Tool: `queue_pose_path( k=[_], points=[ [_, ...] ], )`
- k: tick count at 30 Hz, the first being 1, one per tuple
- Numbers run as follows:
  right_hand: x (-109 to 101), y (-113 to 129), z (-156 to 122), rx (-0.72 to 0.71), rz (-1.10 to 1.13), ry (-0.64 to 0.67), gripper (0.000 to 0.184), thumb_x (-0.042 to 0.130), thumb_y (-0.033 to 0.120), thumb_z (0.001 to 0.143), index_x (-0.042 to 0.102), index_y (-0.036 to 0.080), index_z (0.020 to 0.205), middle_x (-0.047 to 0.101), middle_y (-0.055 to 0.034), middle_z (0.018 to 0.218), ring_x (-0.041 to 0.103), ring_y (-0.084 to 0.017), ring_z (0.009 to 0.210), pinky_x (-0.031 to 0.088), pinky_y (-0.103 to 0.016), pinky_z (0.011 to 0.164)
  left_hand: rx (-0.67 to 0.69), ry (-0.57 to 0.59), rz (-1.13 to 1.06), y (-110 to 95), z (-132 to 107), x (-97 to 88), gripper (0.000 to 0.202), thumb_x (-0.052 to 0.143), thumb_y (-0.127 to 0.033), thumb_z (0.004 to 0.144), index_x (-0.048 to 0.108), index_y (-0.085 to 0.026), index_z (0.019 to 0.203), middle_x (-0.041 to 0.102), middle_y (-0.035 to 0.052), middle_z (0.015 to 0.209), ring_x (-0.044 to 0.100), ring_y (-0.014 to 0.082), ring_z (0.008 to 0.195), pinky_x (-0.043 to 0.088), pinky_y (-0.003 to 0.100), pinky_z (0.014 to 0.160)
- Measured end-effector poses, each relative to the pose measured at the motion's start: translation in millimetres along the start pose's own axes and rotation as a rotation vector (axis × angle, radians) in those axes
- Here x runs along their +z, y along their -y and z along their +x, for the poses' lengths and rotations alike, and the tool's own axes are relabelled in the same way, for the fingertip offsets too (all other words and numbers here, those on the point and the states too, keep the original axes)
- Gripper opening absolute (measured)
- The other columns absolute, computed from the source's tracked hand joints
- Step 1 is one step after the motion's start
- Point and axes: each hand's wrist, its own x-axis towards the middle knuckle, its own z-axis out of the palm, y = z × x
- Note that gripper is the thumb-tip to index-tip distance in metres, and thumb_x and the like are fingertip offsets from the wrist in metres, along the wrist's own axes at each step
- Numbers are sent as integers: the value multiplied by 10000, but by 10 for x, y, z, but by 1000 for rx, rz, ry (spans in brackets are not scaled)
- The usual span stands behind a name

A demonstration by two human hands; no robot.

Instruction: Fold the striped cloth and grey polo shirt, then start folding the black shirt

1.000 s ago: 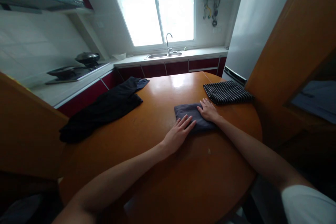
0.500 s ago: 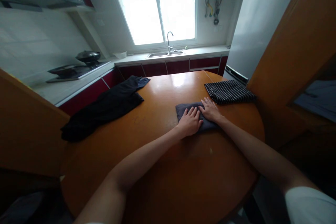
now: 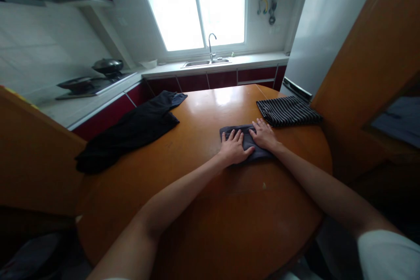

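A folded dark grey garment point(image 3: 249, 141) lies flat on the wooden table point(image 3: 203, 210). My left hand point(image 3: 234, 148) rests flat on its left part, fingers spread and thumb stretched toward the right. Over its right part lies my right hand point(image 3: 264, 135), palm down with the fingers extended. Both hands partly cover the garment, so its exact kind cannot be made out. Just beyond my right hand sits a folded black cloth with white stripes point(image 3: 288, 111). Black trousers point(image 3: 131, 133) are laid out along the table's left edge.
A counter with a sink point(image 3: 206, 63) and tap runs below the window. To the left are a stove point(image 3: 98, 85) and a lidded pan point(image 3: 108, 65). A refrigerator point(image 3: 315, 30) stands at the back right, beside a wooden panel.
My left hand has shifted slightly left on the grey garment, its fingers spreading wider, uncovering more cloth between the hands. My right hand stays in nearly the same place.
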Motion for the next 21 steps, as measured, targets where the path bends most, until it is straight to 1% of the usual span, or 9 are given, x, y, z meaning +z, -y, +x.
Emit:
queue_pose_path(
  k=[3, 6, 9, 12, 15, 17, 18, 19, 21],
  points=[
    [-6, 0, -3, 2, 6, -2, 620, 358, 454, 1029, 398, 107, 1542, 262, -165, 1643, 185, -272, 1530, 152, -462, 1229, -101, 46, -87, 76, 22, -12, 977, 194, -808, 890, 241, -145, 1606, 91, 87, 1680, 58, 326, 1556, 20, 617, 1227],
    [-3, -12, -2, 9, 24, 2, 624, 357, 461, 1030, 390, 113, 1547, 249, -162, 1648, 171, -268, 1534, 139, -462, 1232, -182, 22, -198, 191, 25, 8, 974, 200, -793, 903, 217, -117, 1604, 47, 123, 1677, 37, 314, 1559, 52, 626, 1219],
    [8, -22, -3, 10, 40, 8, 626, 368, 463, 1028, 389, 115, 1548, 240, -160, 1651, 163, -269, 1536, 141, -466, 1232, -233, -62, -282, 349, 13, 88, 881, 242, -712, 949, 269, -99, 1582, 77, 162, 1670, 47, 309, 1557, 58, 611, 1223],
    [13, -18, 1, 7, 56, 9, 619, 390, 460, 1026, 403, 117, 1541, 243, -159, 1650, 163, -271, 1537, 148, -470, 1232, -294, -125, -364, 544, 18, 172, 777, 292, -618, 987, 307, -96, 1562, 134, 198, 1656, 115, 308, 1549, 66, 567, 1236],
    [-42, -34, 26, 0, 117, -5, 598, 424, 435, 1020, 443, 102, 1516, 285, -163, 1634, 203, -269, 1528, 173, -441, 1231, -334, -213, -452, 678, 32, 165, 681, 318, -513, 1017, 345, -76, 1539, 239, 225, 1628, 194, 300, 1534, 129, 526, 1240],
    [-131, -90, 51, 14, 223, -58, 550, 433, 378, 1016, 503, 76, 1470, 388, -180, 1582, 310, -261, 1489, 234, -384, 1215, -264, -334, -465, 655, 5, 95, 621, 342, -451, 1024, 388, -81, 1520, 289, 212, 1618, 231, 282, 1527, 185, 489, 1239],
    [-188, -137, 63, 39, 291, -95, 515, 433, 345, 1014, 543, 71, 1435, 463, -186, 1531, 390, -257, 1446, 279, -359, 1195, -180, -379, -448, 599, -27, 50, 588, 353, -428, 1025, 421, -96, 1505, 317, 194, 1613, 255, 268, 1522, 206, 467, 1238],
    [-250, -197, 73, 79, 360, -131, 473, 437, 317, 1008, 590, 77, 1386, 544, -185, 1461, 472, -256, 1386, 326, -344, 1167, -68, -399, -416, 515, -74, 5, 555, 360, -413, 1028, 455, -119, 1488, 349, 169, 1605, 281, 252, 1514, 221, 446, 1238],
    [-369, -334, 79, 208, 506, -161, 364, 490, 275, 982, 687, 99, 1233, 673, -177, 1282, 594, -265, 1249, 414, -344, 1093, 178, -371, -319, 290, -201, -58, 513, 355, -412, 1040, 490, -172, 1473, 403, 117, 1586, 311, 229, 1502, 224, 427, 1240]
  ],
)
